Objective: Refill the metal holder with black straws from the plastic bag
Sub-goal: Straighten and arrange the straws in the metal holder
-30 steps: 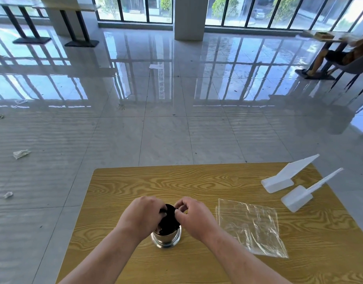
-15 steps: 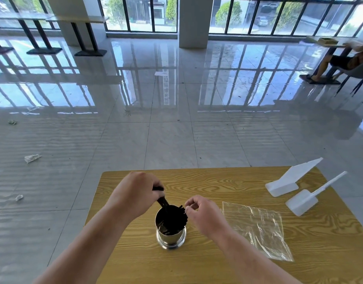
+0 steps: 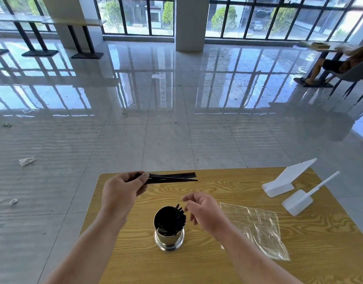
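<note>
A shiny metal holder (image 3: 169,238) stands upright on the wooden table (image 3: 217,185), with black straws (image 3: 177,217) leaning against its right inner side. My left hand (image 3: 121,193) is raised above the table's far left part and grips a small bunch of black straws (image 3: 172,178) that point horizontally to the right. My right hand (image 3: 203,208) hovers just right of the holder's rim, fingers loosely curled and apart, holding nothing. The clear plastic bag (image 3: 256,226) lies flat on the table to the right of the holder and looks empty.
Two white plastic stands (image 3: 287,181) (image 3: 299,201) sit at the table's far right corner. Beyond the table is a glossy tiled floor with scraps of paper (image 3: 26,160). A seated person (image 3: 336,64) is at the far right by another table.
My left hand has lifted a bunch of straws out of the holder and swung them up and left, now lying horizontal. My right hand has come off the holder and opened.
</note>
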`<action>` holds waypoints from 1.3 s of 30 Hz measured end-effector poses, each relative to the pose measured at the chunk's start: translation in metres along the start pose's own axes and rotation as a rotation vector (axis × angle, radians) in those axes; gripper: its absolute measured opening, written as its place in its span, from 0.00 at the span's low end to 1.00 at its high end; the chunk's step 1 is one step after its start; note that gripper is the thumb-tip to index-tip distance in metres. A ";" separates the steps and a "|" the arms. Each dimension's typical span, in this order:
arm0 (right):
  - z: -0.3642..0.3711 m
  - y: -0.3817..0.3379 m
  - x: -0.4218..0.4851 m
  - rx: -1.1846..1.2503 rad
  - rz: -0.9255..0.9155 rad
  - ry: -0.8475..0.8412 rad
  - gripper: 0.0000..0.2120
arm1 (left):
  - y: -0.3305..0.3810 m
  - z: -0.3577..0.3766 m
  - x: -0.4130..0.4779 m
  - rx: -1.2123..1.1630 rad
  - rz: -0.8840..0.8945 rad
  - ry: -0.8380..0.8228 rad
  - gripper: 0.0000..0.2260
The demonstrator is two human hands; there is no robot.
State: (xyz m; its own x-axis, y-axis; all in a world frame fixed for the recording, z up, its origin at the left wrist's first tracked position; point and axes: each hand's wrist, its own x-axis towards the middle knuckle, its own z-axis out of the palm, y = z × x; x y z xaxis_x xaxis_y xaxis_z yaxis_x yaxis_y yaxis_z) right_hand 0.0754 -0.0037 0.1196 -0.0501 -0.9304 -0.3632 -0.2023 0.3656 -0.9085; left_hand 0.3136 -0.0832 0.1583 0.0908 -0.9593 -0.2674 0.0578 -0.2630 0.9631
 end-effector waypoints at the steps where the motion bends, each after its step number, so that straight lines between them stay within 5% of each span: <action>1: 0.002 -0.006 0.000 0.090 0.014 -0.076 0.14 | -0.003 0.003 -0.003 -0.114 -0.081 -0.014 0.08; 5: 0.004 -0.027 0.003 0.672 0.111 -0.199 0.30 | -0.016 0.013 -0.015 -0.388 -0.318 -0.043 0.09; 9: -0.007 -0.045 0.009 0.950 0.115 -0.077 0.21 | -0.030 0.018 -0.020 -0.496 -0.425 -0.109 0.09; 12: -0.008 -0.055 0.014 0.772 0.104 0.020 0.09 | -0.043 0.020 -0.021 -0.532 -0.474 -0.146 0.12; 15: -0.007 -0.058 0.016 0.422 0.011 0.126 0.11 | -0.057 0.021 -0.020 -0.463 -0.524 -0.163 0.13; 19: -0.002 -0.053 0.011 -0.069 -0.213 0.154 0.12 | -0.070 0.020 -0.015 0.043 -0.446 -0.141 0.08; 23: 0.014 -0.034 0.011 -0.278 -0.242 0.120 0.13 | -0.074 0.012 -0.008 0.298 -0.264 -0.108 0.05; 27: 0.025 -0.004 0.010 -0.417 -0.161 0.025 0.10 | -0.076 0.013 -0.008 0.666 -0.128 -0.213 0.13; 32: 0.019 0.019 0.012 -0.453 -0.124 0.232 0.18 | -0.085 0.022 -0.014 1.021 0.022 -0.414 0.30; 36: 0.021 0.026 0.016 -0.416 0.046 0.026 0.22 | -0.093 0.033 -0.017 1.127 0.093 -0.466 0.38; 39: 0.025 0.026 0.017 -0.386 0.062 -0.062 0.16 | -0.092 0.040 -0.018 1.139 0.144 -0.498 0.31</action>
State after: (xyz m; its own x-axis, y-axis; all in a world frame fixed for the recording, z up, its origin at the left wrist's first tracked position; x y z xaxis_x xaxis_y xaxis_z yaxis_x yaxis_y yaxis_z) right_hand 0.0935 -0.0095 0.0846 -0.0173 -0.8993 -0.4370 -0.5538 0.3726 -0.7446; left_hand 0.2665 -0.0459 0.0757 -0.3750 -0.8559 -0.3562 -0.8359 0.1460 0.5291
